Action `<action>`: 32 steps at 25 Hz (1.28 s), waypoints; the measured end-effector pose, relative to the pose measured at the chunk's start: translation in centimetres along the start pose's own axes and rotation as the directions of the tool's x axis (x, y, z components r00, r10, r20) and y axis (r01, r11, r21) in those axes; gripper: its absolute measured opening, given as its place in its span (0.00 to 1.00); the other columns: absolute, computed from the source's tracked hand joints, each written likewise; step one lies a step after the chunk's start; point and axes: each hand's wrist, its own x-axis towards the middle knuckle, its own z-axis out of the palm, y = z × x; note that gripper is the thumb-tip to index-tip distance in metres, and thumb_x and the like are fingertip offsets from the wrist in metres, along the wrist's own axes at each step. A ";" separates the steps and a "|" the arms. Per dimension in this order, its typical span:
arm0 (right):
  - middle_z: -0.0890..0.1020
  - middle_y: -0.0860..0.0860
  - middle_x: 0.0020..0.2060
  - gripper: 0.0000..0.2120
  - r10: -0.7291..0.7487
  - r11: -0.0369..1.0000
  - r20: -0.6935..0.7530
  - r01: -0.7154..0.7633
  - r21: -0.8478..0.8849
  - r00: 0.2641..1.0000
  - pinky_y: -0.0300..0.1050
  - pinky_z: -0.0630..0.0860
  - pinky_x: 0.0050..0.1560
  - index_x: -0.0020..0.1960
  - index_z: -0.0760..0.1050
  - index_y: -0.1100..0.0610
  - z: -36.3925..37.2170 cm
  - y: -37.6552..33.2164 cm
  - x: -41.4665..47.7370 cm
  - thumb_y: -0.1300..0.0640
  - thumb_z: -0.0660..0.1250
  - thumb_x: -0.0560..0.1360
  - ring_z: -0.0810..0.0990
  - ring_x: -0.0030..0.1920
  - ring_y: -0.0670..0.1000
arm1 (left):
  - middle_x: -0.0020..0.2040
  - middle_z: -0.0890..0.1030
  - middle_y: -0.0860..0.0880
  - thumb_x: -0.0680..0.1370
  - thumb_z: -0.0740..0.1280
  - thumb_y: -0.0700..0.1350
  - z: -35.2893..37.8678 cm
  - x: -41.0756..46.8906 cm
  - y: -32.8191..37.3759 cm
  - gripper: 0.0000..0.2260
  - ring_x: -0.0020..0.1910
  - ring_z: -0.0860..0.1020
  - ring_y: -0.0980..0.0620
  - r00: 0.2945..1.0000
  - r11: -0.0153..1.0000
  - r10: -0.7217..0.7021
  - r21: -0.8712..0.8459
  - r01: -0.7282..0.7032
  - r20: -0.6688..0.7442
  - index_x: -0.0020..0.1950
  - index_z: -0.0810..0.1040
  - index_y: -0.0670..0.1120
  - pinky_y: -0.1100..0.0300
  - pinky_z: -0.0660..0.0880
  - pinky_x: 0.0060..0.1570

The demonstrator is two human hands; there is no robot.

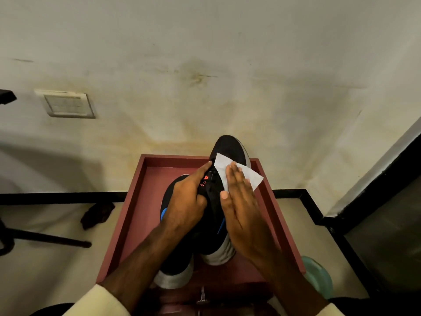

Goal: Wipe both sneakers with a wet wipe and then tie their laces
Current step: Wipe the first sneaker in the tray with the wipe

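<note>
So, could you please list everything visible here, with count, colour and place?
raised sneaker: 1, black with grey sole, tilted over tray, toe toward wall
lower sneaker: 1, black and blue, lying in tray
wet wipe: 1, white, on raised sneaker
tray: 1, dark red, centre
switch plate: 1, white, left wall
cloth: 1, dark, floor left
round object: 1, green, right of tray
left hand: 1, grips raised sneaker
right hand: 1, flat on wet wipe

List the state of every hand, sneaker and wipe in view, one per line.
Left hand: grips the far sneaker's lace area.
Right hand: flat, pressing the wipe.
Wipe: spread against the far sneaker.
Far sneaker: toe past the tray's far rim.
Near sneaker: lying in the tray.
</note>
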 end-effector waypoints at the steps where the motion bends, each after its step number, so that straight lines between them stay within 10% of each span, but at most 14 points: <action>1: 0.46 0.41 0.85 0.31 0.000 1.000 -0.021 0.000 -0.012 1.000 0.48 0.42 0.84 0.86 0.44 0.48 -0.1 -0.1 0.4 0.39 0.42 0.86 0.41 0.84 0.39 | 0.67 0.81 0.50 0.76 0.62 0.29 -0.2 -0.2 0.2 0.33 0.63 0.79 0.54 1.000 1.000 0.016 -0.010 -0.016 0.006 0.79 0.69 0.52 0.78 0.70 0.57; 5: 0.45 0.42 0.85 0.38 0.116 0.993 -0.105 -0.117 -0.007 0.988 0.53 0.43 0.85 0.86 0.44 0.50 -1.8 0.8 2.6 0.30 0.35 0.82 0.39 0.83 0.39 | 0.70 0.79 0.49 0.71 0.62 0.25 0.2 -1.3 1.1 0.36 0.69 0.76 0.55 0.991 0.994 0.103 -0.031 -0.101 0.087 0.78 0.71 0.48 0.77 0.67 0.66; 10: 0.38 0.38 0.84 0.38 -0.017 0.998 0.141 0.026 -0.063 0.990 0.47 0.38 0.84 0.85 0.37 0.47 -0.7 -1.8 -1.9 0.29 0.35 0.81 0.34 0.82 0.37 | 0.66 0.82 0.53 0.73 0.62 0.28 -0.7 -0.9 -0.2 0.35 0.63 0.79 0.58 1.000 0.999 0.018 -0.034 -0.017 0.019 0.76 0.73 0.53 0.81 0.68 0.57; 15: 0.42 0.41 0.85 0.41 0.138 0.990 -0.053 -0.139 -0.017 0.989 0.53 0.43 0.85 0.86 0.41 0.49 -3.3 0.7 2.3 0.27 0.33 0.79 0.37 0.82 0.36 | 0.70 0.80 0.50 0.73 0.63 0.25 0.4 -1.7 1.4 0.35 0.67 0.75 0.61 0.989 0.990 0.136 -0.053 -0.133 0.059 0.77 0.71 0.49 0.75 0.68 0.67; 20: 0.38 0.36 0.83 0.40 -0.036 0.999 0.230 0.030 0.033 0.972 0.51 0.44 0.84 0.85 0.37 0.45 -0.9 -2.9 -3.1 0.27 0.38 0.80 0.37 0.83 0.38 | 0.59 0.86 0.50 0.71 0.60 0.29 -1.2 0.3 0.1 0.36 0.50 0.82 0.57 0.995 0.996 -0.070 -0.067 0.066 -0.066 0.75 0.74 0.56 0.69 0.78 0.50; 26: 0.41 0.42 0.85 0.40 0.021 0.998 0.024 -0.020 -0.065 0.999 0.57 0.44 0.85 0.86 0.41 0.51 -2.8 -0.3 1.0 0.30 0.33 0.81 0.37 0.84 0.42 | 0.64 0.82 0.59 0.69 0.60 0.28 -0.6 0.0 1.2 0.37 0.60 0.80 0.65 0.999 0.992 0.005 -0.124 0.000 0.034 0.74 0.76 0.54 0.71 0.75 0.61; 32: 0.41 0.38 0.84 0.40 -0.056 0.995 0.172 0.070 -0.073 0.984 0.53 0.45 0.85 0.85 0.39 0.46 -1.8 -1.7 -1.8 0.26 0.34 0.79 0.39 0.84 0.41 | 0.60 0.82 0.61 0.70 0.58 0.24 -1.7 0.8 0.4 0.37 0.56 0.80 0.67 0.996 0.984 -0.084 -0.156 0.087 0.025 0.72 0.77 0.52 0.74 0.76 0.56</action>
